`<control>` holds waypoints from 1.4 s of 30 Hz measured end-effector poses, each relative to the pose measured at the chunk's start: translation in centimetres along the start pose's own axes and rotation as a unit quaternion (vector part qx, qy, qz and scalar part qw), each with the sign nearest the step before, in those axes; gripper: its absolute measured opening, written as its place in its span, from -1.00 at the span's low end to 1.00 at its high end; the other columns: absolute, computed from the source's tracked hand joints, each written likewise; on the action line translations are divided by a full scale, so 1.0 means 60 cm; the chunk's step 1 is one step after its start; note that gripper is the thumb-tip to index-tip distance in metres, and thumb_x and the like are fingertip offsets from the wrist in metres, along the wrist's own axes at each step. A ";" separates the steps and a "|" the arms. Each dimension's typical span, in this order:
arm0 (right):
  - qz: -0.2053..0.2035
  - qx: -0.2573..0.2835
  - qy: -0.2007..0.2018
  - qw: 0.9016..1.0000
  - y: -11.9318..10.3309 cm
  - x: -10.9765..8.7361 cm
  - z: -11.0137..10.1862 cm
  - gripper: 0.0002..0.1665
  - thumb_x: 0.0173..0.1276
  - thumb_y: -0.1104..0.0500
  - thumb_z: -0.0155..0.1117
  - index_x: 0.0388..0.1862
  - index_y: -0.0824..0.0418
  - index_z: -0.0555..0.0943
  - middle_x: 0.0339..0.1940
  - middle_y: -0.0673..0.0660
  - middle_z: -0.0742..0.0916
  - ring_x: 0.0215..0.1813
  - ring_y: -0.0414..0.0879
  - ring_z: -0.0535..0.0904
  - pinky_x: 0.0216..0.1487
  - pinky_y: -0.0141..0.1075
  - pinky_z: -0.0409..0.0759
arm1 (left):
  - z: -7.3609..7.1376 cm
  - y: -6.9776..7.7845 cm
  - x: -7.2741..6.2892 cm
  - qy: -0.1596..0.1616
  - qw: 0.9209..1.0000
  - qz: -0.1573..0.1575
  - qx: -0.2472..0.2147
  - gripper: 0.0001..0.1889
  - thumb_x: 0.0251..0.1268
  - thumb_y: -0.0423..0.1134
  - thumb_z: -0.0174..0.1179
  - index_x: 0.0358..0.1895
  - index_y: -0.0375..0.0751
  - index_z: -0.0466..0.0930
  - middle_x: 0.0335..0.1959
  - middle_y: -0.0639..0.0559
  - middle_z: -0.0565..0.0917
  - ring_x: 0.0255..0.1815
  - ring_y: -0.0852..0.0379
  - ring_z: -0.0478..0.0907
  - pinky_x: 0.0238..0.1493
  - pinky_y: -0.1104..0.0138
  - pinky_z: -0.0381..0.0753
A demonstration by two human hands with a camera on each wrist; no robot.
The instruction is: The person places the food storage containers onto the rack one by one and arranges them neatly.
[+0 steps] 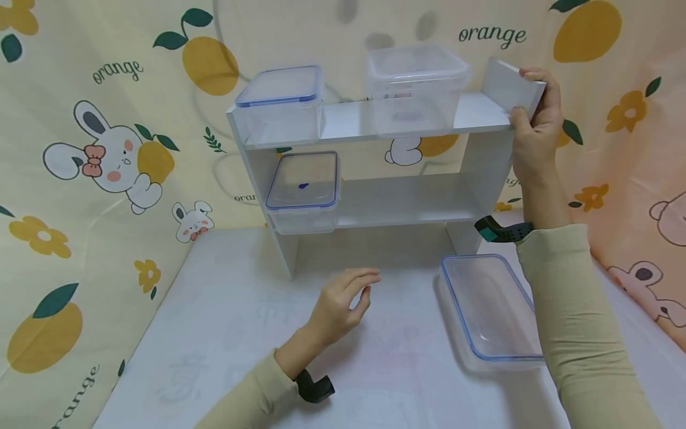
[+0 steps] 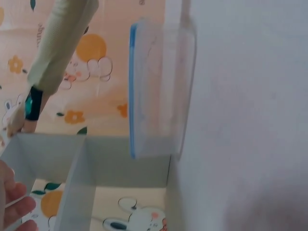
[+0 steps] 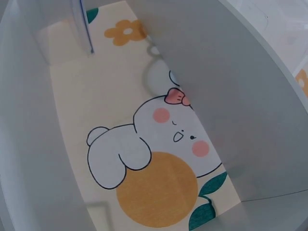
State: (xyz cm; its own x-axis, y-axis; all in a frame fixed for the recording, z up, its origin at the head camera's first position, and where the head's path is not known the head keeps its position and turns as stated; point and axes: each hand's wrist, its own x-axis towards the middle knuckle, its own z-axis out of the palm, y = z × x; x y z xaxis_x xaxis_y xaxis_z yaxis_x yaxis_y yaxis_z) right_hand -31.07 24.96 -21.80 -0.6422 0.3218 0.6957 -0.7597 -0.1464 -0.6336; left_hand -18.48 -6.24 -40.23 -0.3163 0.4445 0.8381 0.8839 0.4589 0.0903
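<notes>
A white shelf unit (image 1: 409, 199) stands against the patterned backdrop. My right hand (image 1: 541, 128) grips the short raised side panel at its top right corner, thumb on the near edge and fingers over the far side. My left hand (image 1: 340, 301) is in front of the shelf over the table, fingers loosely bent and holding nothing; its fingertips (image 2: 19, 207) show at the edge of the left wrist view. On the table below my right forearm lies a clear lidded food container (image 1: 490, 307) with a blue rim, standing on its base.
On the top board sit a blue-rimmed clear container (image 1: 281, 107) at left and a taller clear container (image 1: 418, 89) toward the right. Another blue-rimmed container (image 1: 304, 190) occupies the middle board's left end. The white table (image 1: 214, 333) spreads in front.
</notes>
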 end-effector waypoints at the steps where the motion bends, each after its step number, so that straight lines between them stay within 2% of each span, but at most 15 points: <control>1: 0.001 0.001 0.001 1.000 0.000 0.000 0.000 -0.48 0.25 0.56 -0.11 0.08 0.13 0.45 0.33 0.08 0.44 0.34 -0.04 0.30 0.55 -0.22 0.18 | 0.003 0.002 -0.001 -0.004 1.000 0.000 -0.005 -0.75 0.17 -0.47 0.13 -0.08 -0.27 0.63 -0.07 -0.06 0.71 -0.05 0.11 0.66 -0.02 0.45 0.66; 9: 0.002 0.004 0.002 1.000 -0.002 0.000 0.001 -0.48 0.25 0.57 -0.11 0.07 0.12 0.45 0.32 0.08 0.44 0.33 -0.05 0.30 0.54 -0.23 0.18 | 0.027 0.025 -0.007 -0.031 0.999 -0.001 -0.043 -0.72 0.17 -0.46 0.14 -0.03 -0.23 0.61 -0.06 -0.02 0.71 0.00 0.13 0.66 0.10 0.46 0.61; 15: 0.006 0.005 0.003 1.000 -0.004 -0.003 0.003 -0.47 0.24 0.57 -0.12 0.06 0.11 0.44 0.31 0.06 0.45 0.33 -0.05 0.30 0.54 -0.21 0.17 | 0.045 0.045 -0.018 -0.067 0.994 -0.028 -0.082 -0.71 0.20 -0.45 0.13 0.00 -0.21 0.59 -0.05 -0.01 0.70 0.02 0.17 0.64 0.13 0.51 0.59; 19: 0.006 0.003 0.002 1.000 -0.003 -0.003 0.003 -0.47 0.25 0.57 -0.12 0.06 0.11 0.44 0.30 0.05 0.45 0.33 -0.05 0.30 0.54 -0.23 0.18 | 0.059 0.058 -0.027 -0.091 0.988 -0.057 -0.106 -0.72 0.23 -0.44 0.13 0.01 -0.20 0.58 -0.05 0.00 0.70 0.04 0.18 0.64 0.15 0.51 0.57; 22: 0.006 0.003 0.001 1.000 -0.002 -0.002 0.003 -0.47 0.25 0.57 -0.12 0.07 0.11 0.44 0.31 0.05 0.45 0.34 -0.06 0.30 0.55 -0.26 0.19 | 0.071 0.066 -0.032 -0.114 0.977 -0.091 -0.153 -0.74 0.26 -0.45 0.11 0.01 -0.23 0.57 -0.05 -0.03 0.70 0.00 0.16 0.65 0.10 0.50 0.60; 28: 0.009 0.007 0.006 1.000 0.000 0.000 0.001 -0.49 0.27 0.56 -0.10 0.08 0.13 0.45 0.33 0.06 0.45 0.34 -0.05 0.30 0.54 -0.27 0.21 | 0.092 0.079 -0.036 -0.154 0.941 -0.154 -0.260 -0.77 0.32 -0.47 0.06 0.01 -0.32 0.54 -0.06 -0.14 0.69 -0.04 0.05 0.66 0.02 0.55 0.61; 32: 0.006 0.008 0.008 1.000 0.000 0.000 0.001 -0.49 0.27 0.56 -0.09 0.08 0.14 0.45 0.32 0.06 0.45 0.35 -0.05 0.30 0.54 -0.28 0.21 | 0.105 0.088 -0.036 -0.158 0.919 -0.185 -0.310 -0.78 0.32 -0.48 0.07 0.00 -0.37 0.54 -0.08 -0.23 0.70 -0.04 -0.01 0.66 -0.01 0.56 0.62; 34: 0.003 0.008 0.009 1.000 0.001 0.000 0.001 -0.49 0.26 0.56 -0.09 0.08 0.14 0.45 0.32 0.06 0.46 0.34 -0.05 0.31 0.54 -0.28 0.22 | 0.111 0.093 -0.036 -0.158 0.905 -0.208 -0.335 -0.78 0.33 -0.47 0.07 0.00 -0.38 0.54 -0.09 -0.25 0.70 -0.04 -0.03 0.67 -0.03 0.54 0.63; 36: -0.001 0.008 0.009 1.000 0.001 -0.001 0.001 -0.49 0.26 0.56 -0.09 0.08 0.14 0.45 0.31 0.07 0.46 0.34 -0.04 0.31 0.54 -0.27 0.22 | 0.117 0.097 -0.035 -0.159 0.887 -0.236 -0.363 -0.78 0.35 -0.44 0.06 0.00 -0.41 0.54 -0.08 -0.27 0.71 -0.05 -0.06 0.68 -0.05 0.53 0.64; 38: -0.002 0.007 0.009 1.000 0.001 -0.001 0.000 -0.49 0.26 0.56 -0.10 0.08 0.14 0.45 0.32 0.08 0.46 0.33 -0.04 0.31 0.53 -0.27 0.22 | 0.123 0.101 -0.035 -0.160 0.865 -0.266 -0.394 -0.76 0.38 -0.42 0.04 0.02 -0.43 0.53 -0.05 -0.30 0.70 -0.04 -0.12 0.68 -0.06 0.52 0.64; 42: 0.001 0.005 0.009 1.000 0.002 0.000 0.000 -0.49 0.26 0.56 -0.10 0.08 0.13 0.45 0.33 0.08 0.45 0.33 -0.05 0.31 0.54 -0.26 0.21 | 0.138 0.108 -0.036 -0.154 0.809 -0.327 -0.463 -0.73 0.40 -0.39 0.02 0.06 -0.50 0.48 -0.02 -0.44 0.64 -0.01 -0.31 0.62 -0.08 0.57 0.62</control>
State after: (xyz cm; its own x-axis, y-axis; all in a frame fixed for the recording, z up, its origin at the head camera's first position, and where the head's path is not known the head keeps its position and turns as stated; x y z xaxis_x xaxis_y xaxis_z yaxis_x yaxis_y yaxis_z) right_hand -31.13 24.92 -21.88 -0.6418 0.3375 0.6886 -0.7597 -0.1567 -0.6312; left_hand -14.90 2.13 -45.89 -0.7650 0.5762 0.2876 0.3269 -0.0374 0.9443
